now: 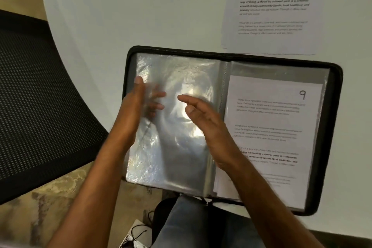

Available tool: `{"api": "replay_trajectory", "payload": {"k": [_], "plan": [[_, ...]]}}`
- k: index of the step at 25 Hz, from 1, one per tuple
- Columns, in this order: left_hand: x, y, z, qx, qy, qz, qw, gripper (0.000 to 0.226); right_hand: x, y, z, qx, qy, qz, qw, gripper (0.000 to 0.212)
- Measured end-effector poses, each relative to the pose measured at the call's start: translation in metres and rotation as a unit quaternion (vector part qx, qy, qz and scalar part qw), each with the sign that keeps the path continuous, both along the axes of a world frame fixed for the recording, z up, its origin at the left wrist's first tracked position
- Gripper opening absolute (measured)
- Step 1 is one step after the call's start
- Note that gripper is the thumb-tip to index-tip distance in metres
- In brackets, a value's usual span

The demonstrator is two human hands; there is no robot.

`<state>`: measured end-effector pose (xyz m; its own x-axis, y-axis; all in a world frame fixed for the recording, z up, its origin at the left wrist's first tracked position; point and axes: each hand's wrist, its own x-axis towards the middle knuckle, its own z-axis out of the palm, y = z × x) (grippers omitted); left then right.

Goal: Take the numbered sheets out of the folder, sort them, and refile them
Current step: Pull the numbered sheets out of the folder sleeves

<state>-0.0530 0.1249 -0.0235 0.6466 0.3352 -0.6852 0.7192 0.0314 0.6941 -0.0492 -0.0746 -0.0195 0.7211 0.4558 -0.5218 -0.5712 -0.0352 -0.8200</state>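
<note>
Far left of the frame I've got a black mesh chair [40,94], nothing on it. Moving right, the folder [335,106] lies open at centre, hanging a bit over the near edge of the white table [120,16]. My left hand [130,110] is at the left edge of the empty plastic sleeves [177,137], thumb on top and fingers slipped behind one (you can see them blurred through the plastic), so it's grasping a sleeve. My right hand [205,119] hovers over the same page, fingers loose, released, holding nothing. Right half of the folder has a sheet marked 9 [281,110] in its sleeve. Upper right, a loose stack of printed sheets [271,10] lies just beyond the folder.
</note>
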Motion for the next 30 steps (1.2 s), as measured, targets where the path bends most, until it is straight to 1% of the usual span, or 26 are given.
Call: {"api": "replay_trajectory", "payload": {"k": [2,4,6,7,9,11,12,13,15,16,17,18,20,21,23,25,27,30], "plan": [[-0.006,0.003,-0.006,0.099,-0.013,-0.029,0.995,0.040,-0.003,-0.001,-0.006,-0.013,-0.008,0.010,1.000,0.043],[-0.012,0.004,-0.013,0.202,-0.033,-0.068,0.977,0.019,-0.004,-0.005,-0.010,-0.039,-0.033,0.013,0.999,0.041],[-0.015,0.001,-0.019,0.283,-0.029,-0.091,0.954,0.007,-0.004,-0.016,-0.015,-0.098,-0.097,0.002,0.990,0.037],[-0.016,-0.001,-0.021,0.309,-0.025,-0.091,0.946,0.007,-0.002,-0.024,-0.018,-0.132,-0.134,-0.008,0.982,0.034],[-0.016,-0.006,-0.025,0.337,-0.024,-0.079,0.938,0.014,0.002,-0.044,-0.024,-0.205,-0.206,-0.033,0.956,0.030],[-0.017,-0.011,-0.028,0.363,-0.041,-0.077,0.928,0.032,0.005,-0.070,-0.030,-0.279,-0.277,-0.042,0.919,0.034],[-0.017,-0.014,-0.029,0.377,-0.042,-0.083,0.922,0.044,0.006,-0.083,-0.032,-0.314,-0.297,-0.041,0.901,0.037],[-0.016,-0.018,-0.030,0.400,-0.032,-0.093,0.911,0.055,0.007,-0.096,-0.034,-0.346,-0.302,-0.044,0.887,0.040],[-0.014,-0.028,-0.029,0.473,-0.005,-0.117,0.873,0.070,0.010,-0.124,-0.037,-0.394,-0.287,-0.062,0.871,0.044],[-0.013,-0.033,-0.028,0.501,-0.003,-0.131,0.856,0.074,0.012,-0.137,-0.040,-0.411,-0.287,-0.071,0.862,0.047],[-0.012,-0.039,-0.027,0.513,-0.008,-0.146,0.846,0.075,0.014,-0.148,-0.044,-0.429,-0.298,-0.076,0.849,0.049],[-0.010,-0.045,-0.028,0.511,-0.017,-0.165,0.844,0.074,0.016,-0.159,-0.048,-0.449,-0.314,-0.074,0.833,0.052],[-0.005,-0.063,-0.029,0.475,-0.047,-0.215,0.852,0.068,0.021,-0.178,-0.056,-0.494,-0.339,-0.053,0.799,0.062],[-0.003,-0.074,-0.029,0.454,-0.068,-0.243,0.854,0.066,0.023,-0.185,-0.059,-0.521,-0.339,-0.039,0.782,0.067],[0.003,-0.099,-0.029,0.424,-0.120,-0.296,0.847,0.062,0.027,-0.193,-0.063,-0.572,-0.314,-0.020,0.757,0.073],[0.012,-0.121,-0.028,0.393,-0.155,-0.335,0.842,0.059,0.030,-0.197,-0.068,-0.603,-0.305,-0.011,0.737,0.073],[0.026,-0.138,-0.027,0.368,-0.170,-0.364,0.839,0.059,0.030,-0.198,-0.073,-0.620,-0.315,-0.003,0.719,0.068],[0.050,-0.152,-0.028,0.352,-0.188,-0.376,0.836,0.057,0.029,-0.197,-0.076,-0.622,-0.309,-0.010,0.720,0.060]]}}
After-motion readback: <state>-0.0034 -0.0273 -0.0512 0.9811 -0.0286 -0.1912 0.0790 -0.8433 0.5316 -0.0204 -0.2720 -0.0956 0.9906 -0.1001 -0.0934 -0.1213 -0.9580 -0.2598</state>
